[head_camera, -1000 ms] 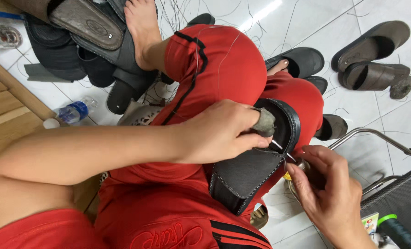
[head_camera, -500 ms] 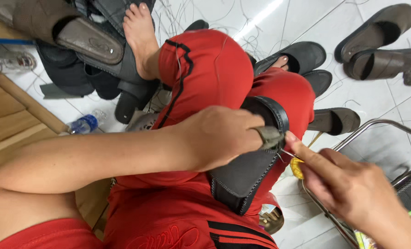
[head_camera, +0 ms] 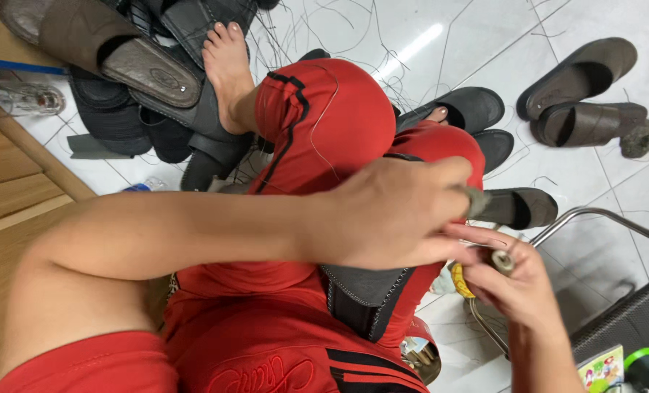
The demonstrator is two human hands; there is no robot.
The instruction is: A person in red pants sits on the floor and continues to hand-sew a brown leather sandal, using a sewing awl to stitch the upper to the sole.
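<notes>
On the lap: black sandal point(head_camera: 364, 309) | left hand point(head_camera: 393, 215) fingers curled on it | right hand point(head_camera: 514, 287) fingers pinching small spool point(head_camera: 502, 261)

Bright, even indoor light, apparently from overhead. A long white streak of glare lies on the glossy floor tiles point(head_camera: 426, 44) near the top middle, with softer sheen spread across the tiles toward the top right corner. Shadows soft and short: faint dark edges under the brown sandals point(head_camera: 579, 94) at upper right, deeper shade among the heap of sandals point(head_camera: 142, 80) at top left. Red trousers point(head_camera: 324, 124) strongly saturated, thin stray threads on them crisp. Left hand point(head_camera: 397, 215) slightly motion-blurred at the knuckles; right hand point(head_camera: 517, 287) softer too. Forearm nearest the lens looks large, stretched by wide-angle view. Straight tile joints bow toward the edges. Bottom right corner dim and soft.
</notes>
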